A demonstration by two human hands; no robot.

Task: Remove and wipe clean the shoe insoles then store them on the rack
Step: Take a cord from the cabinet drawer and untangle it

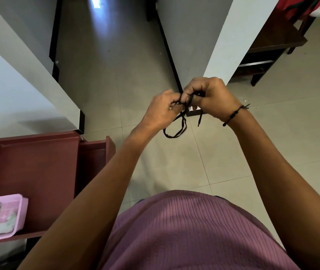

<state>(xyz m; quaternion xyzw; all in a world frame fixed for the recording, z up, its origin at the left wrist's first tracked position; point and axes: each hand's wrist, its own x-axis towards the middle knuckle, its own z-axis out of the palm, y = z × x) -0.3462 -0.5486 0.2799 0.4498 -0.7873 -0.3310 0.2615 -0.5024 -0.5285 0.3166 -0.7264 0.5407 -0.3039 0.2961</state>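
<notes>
Pinching black shoelace (180,121), left hand (162,112), right hand (211,98), loop hanging down

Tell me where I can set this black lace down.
Both hands, left hand and right hand, grip the black lace. Bare room: the maroon shelf top, between its raised back edge and the pink tray; also the tiled floor below the hands. The shelf's near-left corner is crowded by the tray.

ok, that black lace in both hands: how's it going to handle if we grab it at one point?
Probably fully floppy: the black lace sags in a loop below the left hand and right hand, and a loose end dangles. Likely very light, since fingertip pinches carry it. It may tangle, because strands cross near the fingers.
</notes>
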